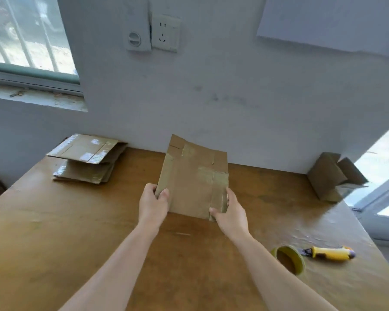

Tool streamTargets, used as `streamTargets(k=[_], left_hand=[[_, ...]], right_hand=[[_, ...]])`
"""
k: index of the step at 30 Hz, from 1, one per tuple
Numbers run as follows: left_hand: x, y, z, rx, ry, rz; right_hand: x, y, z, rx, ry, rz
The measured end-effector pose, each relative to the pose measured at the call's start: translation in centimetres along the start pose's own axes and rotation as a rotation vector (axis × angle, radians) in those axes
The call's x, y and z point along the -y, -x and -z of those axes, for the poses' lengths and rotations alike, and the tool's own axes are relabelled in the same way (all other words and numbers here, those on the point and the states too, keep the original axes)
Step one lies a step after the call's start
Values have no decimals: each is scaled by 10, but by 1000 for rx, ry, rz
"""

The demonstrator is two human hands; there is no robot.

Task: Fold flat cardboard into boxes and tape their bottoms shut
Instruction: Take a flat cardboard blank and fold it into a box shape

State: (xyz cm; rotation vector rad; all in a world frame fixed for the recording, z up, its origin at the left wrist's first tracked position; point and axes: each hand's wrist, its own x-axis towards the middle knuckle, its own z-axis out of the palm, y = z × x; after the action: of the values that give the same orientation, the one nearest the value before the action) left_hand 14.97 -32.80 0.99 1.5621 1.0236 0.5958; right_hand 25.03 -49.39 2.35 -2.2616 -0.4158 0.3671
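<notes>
A flat brown cardboard piece (192,178) with old tape strips is held tilted above the middle of the wooden table (54,232). My left hand (154,204) grips its near left corner, thumb on top. My right hand (229,213) grips its near right corner over a taped strip. A stack of flat cardboard (85,161) lies at the table's back left. An assembled box (332,176) with open flaps lies on its side at the back right. A roll of tape (289,259) sits near my right forearm.
A yellow utility knife (330,253) lies just right of the tape roll. The wall rises directly behind the table, with a socket (165,33) on it. A window (27,39) is at the upper left. The table's right edge runs close to the knife.
</notes>
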Motion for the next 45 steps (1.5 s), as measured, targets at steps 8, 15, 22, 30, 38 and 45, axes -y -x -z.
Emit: streamTargets(k=[8,15,22,30,38,45], left_hand=[[-26,70,-93,86,-38,-41],[-39,74,-155,203,-86,-122],[-55,85,-209,257,-132,-243],[-75,126,-284,184,-321,-492],[-75,169,-353,153,-609,-624],[-64,178,-369,175,-745,-545]], right_hand=[[-83,6,90,2,16,-87],[-126,-17,127,1,33,-193],[-162,-39,155,-11,33,-223],[-184,-77,206,151,3,-164],[-194,-108,267,159,-340,-140],[-211,-123,277,175,-354,-151]])
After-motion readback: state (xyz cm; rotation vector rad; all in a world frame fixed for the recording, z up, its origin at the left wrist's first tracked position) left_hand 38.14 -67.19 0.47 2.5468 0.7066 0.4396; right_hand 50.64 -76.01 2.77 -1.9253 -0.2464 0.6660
